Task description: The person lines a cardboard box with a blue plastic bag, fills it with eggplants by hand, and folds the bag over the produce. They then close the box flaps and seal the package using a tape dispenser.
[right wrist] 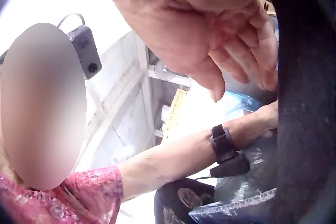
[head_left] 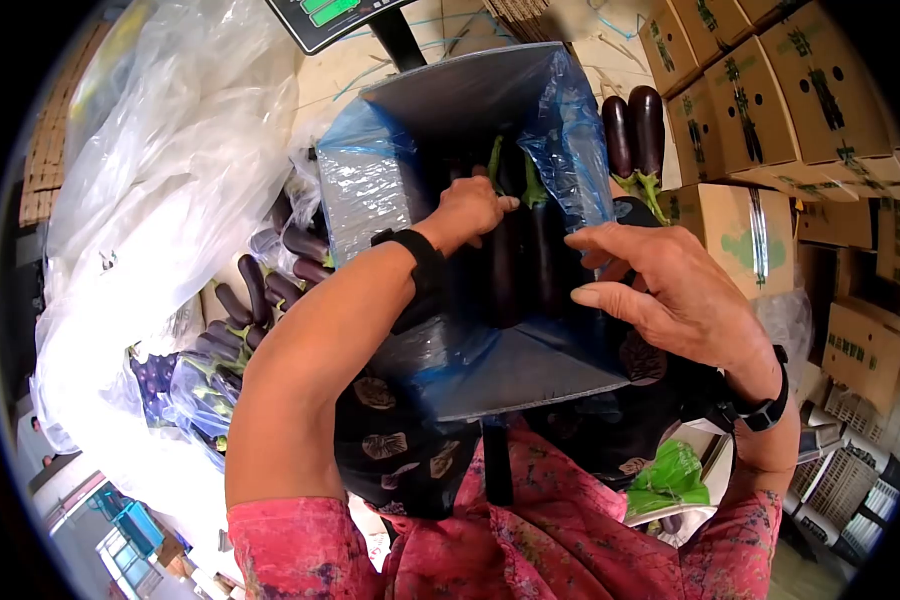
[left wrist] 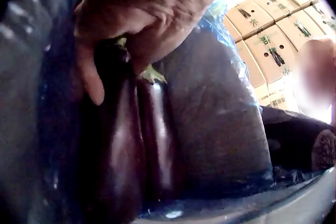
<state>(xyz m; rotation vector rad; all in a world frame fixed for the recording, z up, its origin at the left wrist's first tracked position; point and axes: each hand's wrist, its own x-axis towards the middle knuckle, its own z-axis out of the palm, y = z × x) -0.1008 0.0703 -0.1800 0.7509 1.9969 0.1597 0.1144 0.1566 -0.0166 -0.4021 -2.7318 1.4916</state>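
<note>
A box lined with blue plastic (head_left: pixel 370 205) holds dark purple eggplants (head_left: pixel 543 255) with green stems. Inside it, the left hand (head_left: pixel 468 212) grips an eggplant near its stem end; in the left wrist view the thumb and fingers of this hand (left wrist: pixel 152 14) lie on either side of the eggplant (left wrist: pixel 122 145), and a second eggplant (left wrist: pixel 160 140) lies alongside. Over the box's right side the right hand (head_left: pixel 675 290) hovers with relaxed, parted fingers and nothing in them. The right wrist view shows that hand (right wrist: pixel 194 29) empty too.
Two eggplants (head_left: pixel 647 135) lie beyond the box's right side. More eggplants (head_left: pixel 255 285) and white plastic sheeting (head_left: pixel 160 170) are at the left. Stacked cartons (head_left: pixel 745 110) stand at the right, and a scale (head_left: pixel 335 15) with a green display is behind the box.
</note>
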